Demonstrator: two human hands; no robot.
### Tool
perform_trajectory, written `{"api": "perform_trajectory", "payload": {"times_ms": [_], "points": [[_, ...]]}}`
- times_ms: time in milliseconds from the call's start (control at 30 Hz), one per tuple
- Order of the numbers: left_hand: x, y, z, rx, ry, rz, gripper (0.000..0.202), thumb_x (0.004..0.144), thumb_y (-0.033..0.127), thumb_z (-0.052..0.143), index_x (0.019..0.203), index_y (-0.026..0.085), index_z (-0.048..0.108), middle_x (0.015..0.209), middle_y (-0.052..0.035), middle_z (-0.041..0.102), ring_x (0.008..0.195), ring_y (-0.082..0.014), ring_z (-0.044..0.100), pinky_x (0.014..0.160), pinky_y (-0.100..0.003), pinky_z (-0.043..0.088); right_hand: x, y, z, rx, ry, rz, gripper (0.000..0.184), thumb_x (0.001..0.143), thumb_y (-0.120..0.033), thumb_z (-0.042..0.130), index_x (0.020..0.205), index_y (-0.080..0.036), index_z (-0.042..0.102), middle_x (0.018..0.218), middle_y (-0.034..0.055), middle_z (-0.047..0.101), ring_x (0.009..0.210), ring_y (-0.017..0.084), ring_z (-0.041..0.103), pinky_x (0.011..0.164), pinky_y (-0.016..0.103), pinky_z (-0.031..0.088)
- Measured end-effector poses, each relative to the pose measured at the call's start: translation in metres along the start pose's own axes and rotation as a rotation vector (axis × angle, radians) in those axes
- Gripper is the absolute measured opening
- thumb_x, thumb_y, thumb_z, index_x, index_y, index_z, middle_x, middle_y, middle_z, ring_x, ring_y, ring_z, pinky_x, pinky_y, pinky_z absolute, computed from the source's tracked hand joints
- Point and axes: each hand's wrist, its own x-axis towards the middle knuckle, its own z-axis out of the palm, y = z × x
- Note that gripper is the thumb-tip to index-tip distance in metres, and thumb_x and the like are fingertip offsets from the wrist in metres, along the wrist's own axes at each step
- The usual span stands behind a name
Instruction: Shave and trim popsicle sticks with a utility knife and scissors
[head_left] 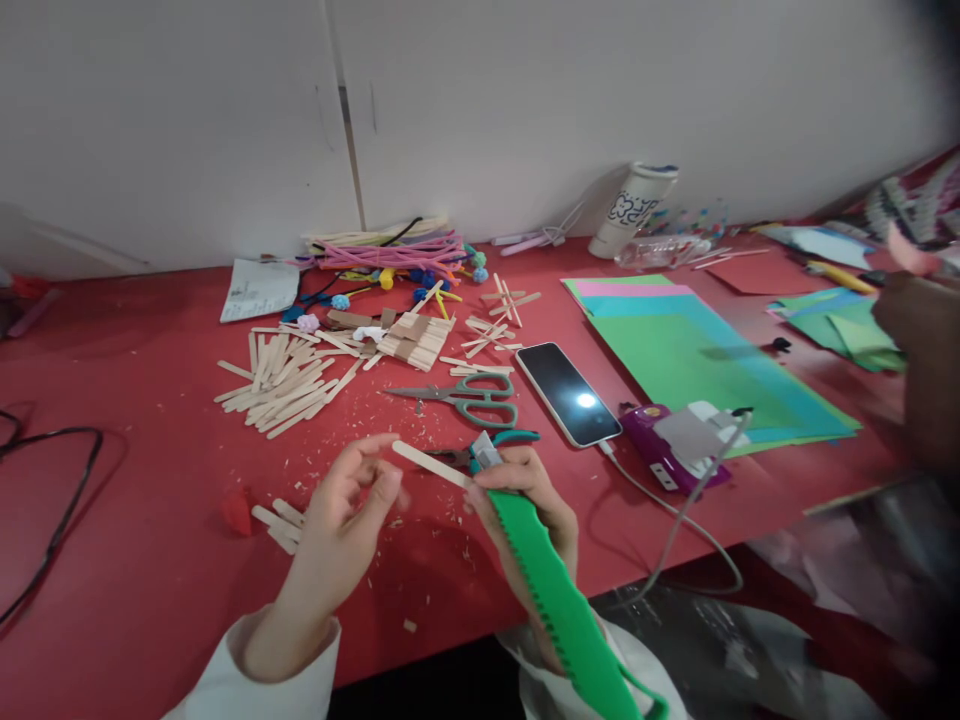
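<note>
My right hand [529,500] is closed around a green utility knife [551,580] with a ridged edge; its short grey tip points away from me. The same hand pinches one end of a wooden craft stick [431,464], which sticks out to the left. My left hand [349,510] is by the stick's free end, thumb and fingers apart, the index fingertip close to or touching it. Just beyond, pliers [469,455] with teal handles lie partly behind the knife tip. Scissors [480,395] with grey-green handles lie behind the pliers.
Loose craft sticks [289,385] lie at left, a stick bundle [416,340] behind. Pipe cleaners [390,252] line the wall. At right are a phone [568,392] on a cable, purple power strip [652,450], coloured paper [675,350], a tumbler [634,210] and another person's hand [919,310].
</note>
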Motion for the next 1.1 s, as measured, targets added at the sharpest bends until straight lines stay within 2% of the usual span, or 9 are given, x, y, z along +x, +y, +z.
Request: {"api": "perform_trajectory", "payload": {"times_ms": [100,200,333,500,567,667,800,900,1100], "points": [[0.001,0.003,-0.002,-0.051,-0.047,0.050,0.040,0.076,0.048,0.066,0.105,0.020,0.063,0.079,-0.0022,0.068,0.078,-0.0178,0.064,0.070,-0.025,0.048,0.002,-0.001,-0.001,0.037,-0.095,0.039,0.011,0.082,-0.014,0.065,0.083,-0.024,0.066,0.081,-0.0003,0.051,0.068,0.013,0.056,0.060,0.026,0.046],[0.003,0.005,-0.003,-0.016,-0.139,0.021,0.026,0.078,0.046,0.064,0.080,0.020,0.065,0.066,-0.0005,0.065,0.065,-0.0159,0.061,0.063,-0.024,0.046,0.004,-0.003,-0.003,0.043,-0.171,0.042,0.011,0.080,-0.014,0.067,0.083,-0.024,0.068,0.081,-0.0003,0.054,0.069,0.014,0.056,0.062,0.026,0.046],[0.003,0.005,-0.003,0.106,-0.244,0.050,0.023,0.080,0.036,0.061,0.064,0.020,0.058,0.058,0.0016,0.060,0.057,-0.0130,0.054,0.057,-0.023,0.041,0.004,0.001,-0.006,0.094,-0.144,0.060,0.014,0.081,-0.013,0.067,0.087,-0.025,0.069,0.083,-0.0004,0.054,0.070,0.013,0.057,0.062,0.026,0.047],[-0.001,-0.002,-0.005,0.189,-0.415,0.028,0.019,0.085,0.037,0.051,0.079,0.020,0.057,0.057,0.0041,0.057,0.055,-0.0129,0.054,0.055,-0.023,0.039,0.004,0.006,-0.017,0.017,-0.104,0.051,0.014,0.083,-0.014,0.065,0.092,-0.025,0.068,0.085,0.0003,0.055,0.070,0.014,0.058,0.061,0.026,0.048],[-0.004,-0.006,-0.005,0.291,-0.389,0.026,0.018,0.087,0.037,0.049,0.088,0.020,0.056,0.059,0.0046,0.058,0.056,-0.0135,0.056,0.055,-0.023,0.040,0.004,0.002,-0.025,-0.054,-0.054,0.004,0.016,0.083,-0.014,0.065,0.092,-0.025,0.068,0.085,0.0008,0.058,0.074,0.015,0.060,0.067,0.027,0.050],[-0.011,-0.015,-0.003,0.511,-0.379,0.095,0.017,0.090,0.034,0.047,0.084,0.022,0.057,0.068,0.0023,0.064,0.063,-0.0158,0.060,0.059,-0.026,0.043,0.001,-0.008,-0.038,-0.112,-0.070,-0.008,0.020,0.082,-0.014,0.066,0.098,-0.027,0.070,0.089,0.0020,0.066,0.079,0.017,0.065,0.070,0.027,0.052],[-0.025,-0.028,0.000,0.831,-0.181,0.402,0.019,0.091,0.030,0.047,0.085,0.022,0.063,0.082,-0.0025,0.068,0.078,-0.0223,0.063,0.069,-0.034,0.048,-0.011,-0.011,-0.049,-0.181,-0.187,0.044,0.022,0.080,-0.016,0.069,0.099,-0.027,0.072,0.082,0.0001,0.074,0.068,0.015,0.069,0.063,0.021,0.056],[-0.035,-0.035,-0.003,0.923,-0.028,0.580,0.021,0.094,0.028,0.045,0.094,0.020,0.065,0.093,-0.0061,0.068,0.086,-0.0245,0.062,0.073,-0.037,0.051,-0.022,-0.002,-0.051,-0.205,-0.199,0.104,0.015,0.081,-0.018,0.068,0.094,-0.025,0.073,0.076,-0.0003,0.076,0.061,0.014,0.071,0.059,0.019,0.057],[-0.053,-0.048,-0.008,0.968,-0.104,0.764,0.027,0.096,0.024,0.041,0.106,0.017,0.065,0.102,-0.0072,0.068,0.092,-0.0220,0.063,0.080,-0.036,0.054,-0.029,0.000,-0.048,-0.232,-0.194,0.116,0.012,0.081,-0.020,0.067,0.090,-0.022,0.074,0.079,0.0018,0.077,0.067,0.015,0.073,0.063,0.019,0.058]]}}
